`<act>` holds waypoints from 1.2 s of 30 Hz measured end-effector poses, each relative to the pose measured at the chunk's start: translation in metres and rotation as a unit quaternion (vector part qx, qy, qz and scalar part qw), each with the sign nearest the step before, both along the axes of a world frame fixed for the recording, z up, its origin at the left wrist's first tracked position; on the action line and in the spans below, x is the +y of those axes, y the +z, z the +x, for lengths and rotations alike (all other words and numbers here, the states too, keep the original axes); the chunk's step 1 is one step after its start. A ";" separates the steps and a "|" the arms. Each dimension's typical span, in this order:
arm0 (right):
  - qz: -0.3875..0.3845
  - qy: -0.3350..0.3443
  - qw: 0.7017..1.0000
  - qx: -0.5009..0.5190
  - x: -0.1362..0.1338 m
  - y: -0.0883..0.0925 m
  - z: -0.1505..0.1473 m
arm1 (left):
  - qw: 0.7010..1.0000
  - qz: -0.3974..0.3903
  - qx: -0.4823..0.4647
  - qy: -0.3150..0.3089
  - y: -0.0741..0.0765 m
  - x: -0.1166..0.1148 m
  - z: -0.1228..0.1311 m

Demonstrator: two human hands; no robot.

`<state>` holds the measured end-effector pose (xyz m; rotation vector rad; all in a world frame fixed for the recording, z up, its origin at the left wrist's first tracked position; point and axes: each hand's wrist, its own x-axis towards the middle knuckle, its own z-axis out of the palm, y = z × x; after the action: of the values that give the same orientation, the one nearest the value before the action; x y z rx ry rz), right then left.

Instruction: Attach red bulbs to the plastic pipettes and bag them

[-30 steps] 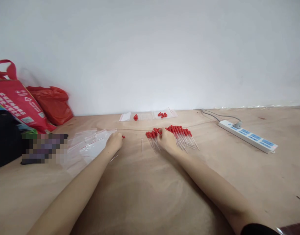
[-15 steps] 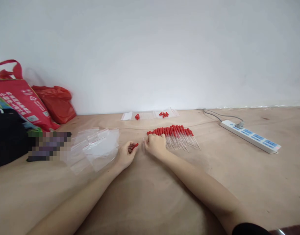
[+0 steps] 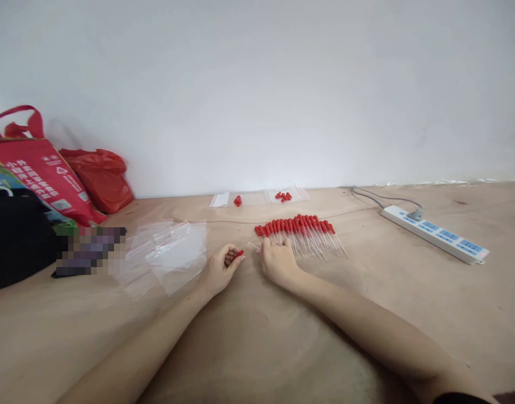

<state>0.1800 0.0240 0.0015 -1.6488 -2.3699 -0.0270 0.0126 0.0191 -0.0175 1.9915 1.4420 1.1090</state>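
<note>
In my left hand (image 3: 220, 270) a small red rubber bulb (image 3: 239, 255) is pinched between thumb and fingers, its end pointing right. My right hand (image 3: 279, 262) is closed on a thin clear dropper tube (image 3: 253, 246), whose end sticks out leftward toward the bulb. A small space lies between bulb and tube. Just behind my right hand is a row of droppers (image 3: 302, 224) with red bulbs and clear stems, laid side by side; my hand hides some of the stems at the left of the row.
Clear zip bags (image 3: 177, 247) lie left of my left hand. Loose red bulbs (image 3: 283, 196), another bulb cluster (image 3: 238, 201) and clear tubes (image 3: 254, 200) lie by the wall. A power strip (image 3: 434, 233) is at right. Red bags (image 3: 98, 178) and a black item (image 3: 17, 241) stand at left.
My right hand has drawn back slightly from the row, and the clear tube's end now shows at its fingertips. My left hand still pinches the red bulb, its end turned a little.
</note>
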 end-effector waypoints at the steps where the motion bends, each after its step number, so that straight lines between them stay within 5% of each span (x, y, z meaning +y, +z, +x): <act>1: 0.012 0.027 0.999 0.011 -0.002 -0.004 0.012 | 1.000 -0.001 0.008 -0.014 0.001 -0.002 0.001; 8: 0.067 0.119 0.981 0.139 -0.012 -0.019 0.071 | 0.988 0.040 0.103 -0.103 0.007 -0.017 0.015; 36: 0.031 0.288 0.950 0.119 -0.016 -0.019 0.063 | 0.958 0.108 0.148 -0.221 0.012 -0.026 0.016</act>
<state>0.2427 0.0082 -0.0179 -0.8227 -2.5238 0.1910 0.0285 -0.0065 -0.0050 2.5595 0.9491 0.8215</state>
